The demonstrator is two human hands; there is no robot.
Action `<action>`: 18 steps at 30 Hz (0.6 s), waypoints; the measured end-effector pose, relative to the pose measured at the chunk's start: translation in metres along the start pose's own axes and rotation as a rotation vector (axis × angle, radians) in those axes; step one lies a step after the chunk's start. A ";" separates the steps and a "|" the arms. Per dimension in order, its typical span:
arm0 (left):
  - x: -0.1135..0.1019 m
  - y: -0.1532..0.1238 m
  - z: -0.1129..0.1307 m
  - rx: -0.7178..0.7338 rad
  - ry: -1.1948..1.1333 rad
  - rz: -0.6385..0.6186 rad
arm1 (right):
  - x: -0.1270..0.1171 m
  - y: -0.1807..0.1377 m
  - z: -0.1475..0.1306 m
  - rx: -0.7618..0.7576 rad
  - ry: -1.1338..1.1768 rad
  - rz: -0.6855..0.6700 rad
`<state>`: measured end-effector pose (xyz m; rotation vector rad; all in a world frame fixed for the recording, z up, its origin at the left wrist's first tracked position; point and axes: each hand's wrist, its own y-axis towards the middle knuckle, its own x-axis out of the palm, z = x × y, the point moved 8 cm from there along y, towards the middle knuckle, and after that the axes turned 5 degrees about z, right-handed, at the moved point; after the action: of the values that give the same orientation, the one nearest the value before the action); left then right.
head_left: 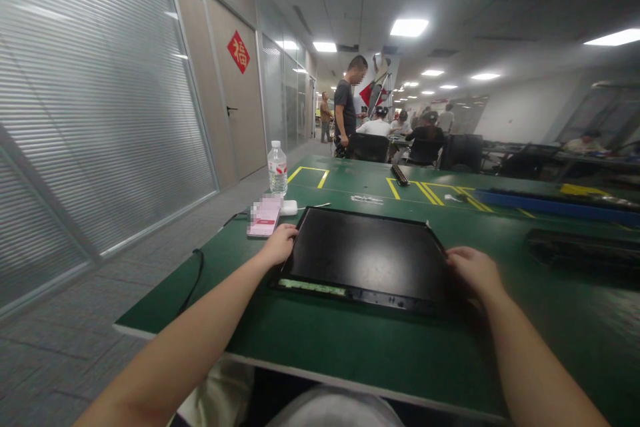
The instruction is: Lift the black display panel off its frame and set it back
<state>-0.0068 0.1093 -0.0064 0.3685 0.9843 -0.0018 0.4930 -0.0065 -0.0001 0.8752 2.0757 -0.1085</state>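
Observation:
A black flat display panel lies on the green table in front of me, its dark screen facing up. Along its near edge runs a strip with a green circuit board at the left. My left hand grips the panel's left edge, fingers closed at the rim. On the opposite side, my right hand pinches the right edge, with the fingertips partly hidden beside the frame.
Beyond my left hand are a phone, a white case and a water bottle. A blue strip and dark parts lie at the right of the green table. Several people are farther back.

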 end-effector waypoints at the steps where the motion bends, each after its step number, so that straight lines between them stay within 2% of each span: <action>1: 0.000 0.000 0.000 0.002 0.001 0.002 | 0.000 0.000 0.000 0.001 0.004 -0.001; 18: 0.000 0.000 -0.001 0.011 -0.053 0.029 | 0.001 -0.001 -0.001 -0.014 0.028 -0.038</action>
<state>-0.0079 0.1099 -0.0068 0.3907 0.9270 0.0090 0.4913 -0.0065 -0.0001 0.8334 2.1167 -0.1021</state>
